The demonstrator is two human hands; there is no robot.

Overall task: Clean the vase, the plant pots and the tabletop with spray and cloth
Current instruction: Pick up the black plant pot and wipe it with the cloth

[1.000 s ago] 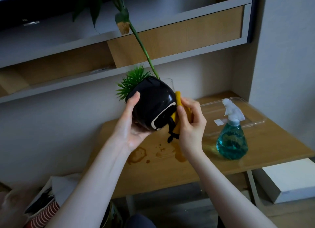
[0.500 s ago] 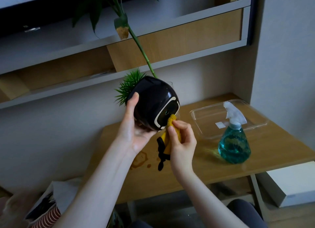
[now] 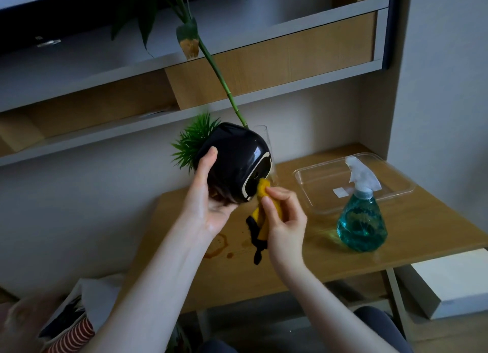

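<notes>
Wooden desk (image 3: 396, 249) below me, brown ring stains (image 3: 216, 247) near its front left corner, not yet wiped. My left hand (image 3: 211, 194) is curled around the black pot (image 3: 232, 162), lifted above the desk and tipped on its side, underside facing right, toward my right hand (image 3: 285, 220). That hand pinches the yellow cloth (image 3: 264, 202), pressed against the pot's base rim; the right is the working hand. Spray bottle (image 3: 361, 220) stands near the right front edge, clear tray (image 3: 396, 194) behind it. Glass vase (image 3: 264, 141) with green stalk (image 3: 219, 72) behind the pot, close enough to bump.
</notes>
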